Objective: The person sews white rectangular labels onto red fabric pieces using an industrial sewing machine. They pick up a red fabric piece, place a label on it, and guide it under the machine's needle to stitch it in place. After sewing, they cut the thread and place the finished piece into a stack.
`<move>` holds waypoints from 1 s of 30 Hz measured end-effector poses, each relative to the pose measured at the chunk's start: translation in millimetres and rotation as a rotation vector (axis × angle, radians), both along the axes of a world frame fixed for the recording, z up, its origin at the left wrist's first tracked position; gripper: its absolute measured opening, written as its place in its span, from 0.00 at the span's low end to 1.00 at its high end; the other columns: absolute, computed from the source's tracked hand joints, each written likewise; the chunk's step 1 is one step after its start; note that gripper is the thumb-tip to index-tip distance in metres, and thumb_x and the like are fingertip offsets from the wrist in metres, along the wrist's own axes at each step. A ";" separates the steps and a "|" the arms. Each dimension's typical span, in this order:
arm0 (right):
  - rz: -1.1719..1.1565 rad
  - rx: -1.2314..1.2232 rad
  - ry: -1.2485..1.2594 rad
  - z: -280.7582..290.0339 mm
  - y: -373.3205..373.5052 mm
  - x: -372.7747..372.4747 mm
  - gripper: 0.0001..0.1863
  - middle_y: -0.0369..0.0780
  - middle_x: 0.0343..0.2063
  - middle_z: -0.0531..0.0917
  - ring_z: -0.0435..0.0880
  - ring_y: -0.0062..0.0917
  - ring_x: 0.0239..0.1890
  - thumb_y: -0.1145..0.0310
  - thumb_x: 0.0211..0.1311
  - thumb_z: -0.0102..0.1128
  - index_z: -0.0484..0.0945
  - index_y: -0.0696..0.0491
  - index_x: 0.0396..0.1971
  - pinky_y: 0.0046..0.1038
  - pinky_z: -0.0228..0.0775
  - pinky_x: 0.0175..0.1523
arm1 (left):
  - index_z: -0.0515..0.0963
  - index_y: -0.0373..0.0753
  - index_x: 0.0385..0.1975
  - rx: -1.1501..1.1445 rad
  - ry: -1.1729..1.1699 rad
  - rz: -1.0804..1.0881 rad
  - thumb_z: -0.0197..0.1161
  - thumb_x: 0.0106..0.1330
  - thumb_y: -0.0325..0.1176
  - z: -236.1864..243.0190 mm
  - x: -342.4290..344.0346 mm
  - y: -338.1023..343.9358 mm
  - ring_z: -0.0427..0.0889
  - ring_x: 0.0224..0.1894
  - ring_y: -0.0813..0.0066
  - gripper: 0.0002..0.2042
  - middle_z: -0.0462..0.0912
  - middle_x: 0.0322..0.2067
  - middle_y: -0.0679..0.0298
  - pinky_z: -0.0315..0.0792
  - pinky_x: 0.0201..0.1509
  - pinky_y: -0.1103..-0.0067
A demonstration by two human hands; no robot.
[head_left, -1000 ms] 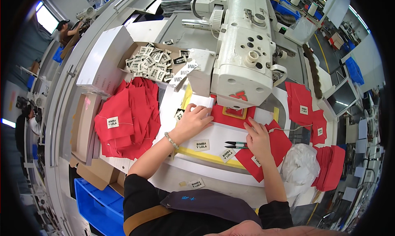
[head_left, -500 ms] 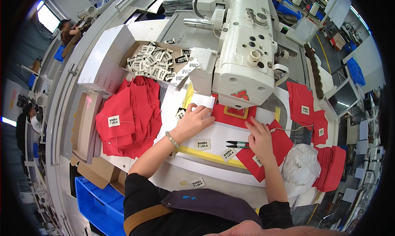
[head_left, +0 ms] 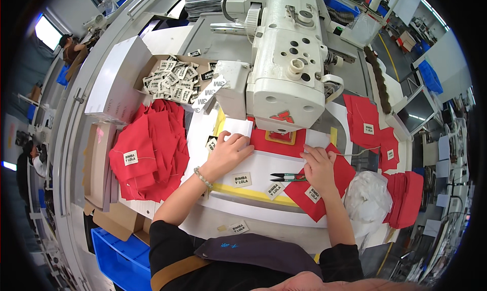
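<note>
My left hand (head_left: 228,155), fingers bent and apart, rests on white sheets at the left end of a red fabric piece (head_left: 266,147). This piece lies beneath the sewing machine head (head_left: 284,95), inside a yellow frame (head_left: 279,137). My right hand (head_left: 319,172) has its fingers curved and apart at the piece's right end, over another red piece (head_left: 340,182) bearing a label (head_left: 312,193). Green-handled thread snips (head_left: 280,177) lie beside that hand, their handles partly behind it. Loose fabric labels (head_left: 242,180) sit on the white sheet between my hands.
A red fabric pile (head_left: 149,154) and box of labels (head_left: 175,80) are left. Right are labelled pieces (head_left: 361,118), crumpled plastic (head_left: 366,204), a red stack (head_left: 406,199) and screen (head_left: 417,111). A blue bin (head_left: 119,260) is low left. Co-workers (head_left: 71,50) work far left.
The view has shifted, so most things appear a little further left. My right hand has moved slightly rightward along the red piece's edge; my left hand stays in about the same place.
</note>
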State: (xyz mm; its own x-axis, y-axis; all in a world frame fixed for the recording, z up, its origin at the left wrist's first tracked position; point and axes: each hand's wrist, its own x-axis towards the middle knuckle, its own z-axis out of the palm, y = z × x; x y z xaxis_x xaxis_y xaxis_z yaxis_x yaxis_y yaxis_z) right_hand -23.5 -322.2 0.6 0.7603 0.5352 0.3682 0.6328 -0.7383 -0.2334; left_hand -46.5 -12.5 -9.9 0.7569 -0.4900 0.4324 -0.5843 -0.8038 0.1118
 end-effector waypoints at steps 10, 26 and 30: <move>-0.034 -0.003 0.019 -0.1 12.6 11.4 0.16 0.34 0.49 0.80 0.74 0.25 0.49 0.75 0.48 0.59 0.78 0.50 0.41 0.35 0.54 0.51 | 0.80 0.44 0.37 0.028 0.009 -0.008 0.66 0.57 0.33 2.9 -0.9 0.6 0.76 0.48 0.74 0.08 0.79 0.41 0.69 0.64 0.53 0.68; -0.014 -0.061 -0.100 1.2 12.0 -9.6 0.12 0.31 0.45 0.82 0.75 0.23 0.46 0.70 0.50 0.63 0.82 0.50 0.38 0.34 0.53 0.51 | 0.80 0.45 0.38 0.003 0.012 0.022 0.66 0.57 0.33 5.8 -2.5 -2.3 0.76 0.48 0.74 0.09 0.78 0.43 0.69 0.64 0.54 0.67; -0.007 -0.096 -0.140 -2.8 8.8 -14.6 0.15 0.31 0.45 0.82 0.75 0.21 0.45 0.68 0.50 0.64 0.82 0.51 0.40 0.33 0.54 0.50 | 0.80 0.45 0.38 0.027 0.009 0.032 0.66 0.58 0.32 7.0 -3.9 -2.3 0.76 0.48 0.74 0.09 0.78 0.44 0.69 0.63 0.54 0.67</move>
State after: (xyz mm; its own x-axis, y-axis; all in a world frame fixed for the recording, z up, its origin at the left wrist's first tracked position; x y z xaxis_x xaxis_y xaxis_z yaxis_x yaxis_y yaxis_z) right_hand -38.1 -313.5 -2.2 0.7092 0.5678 0.4179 0.6487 -0.7577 -0.0713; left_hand -50.4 -14.8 -2.9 0.7759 -0.4770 0.4128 -0.5574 -0.8248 0.0947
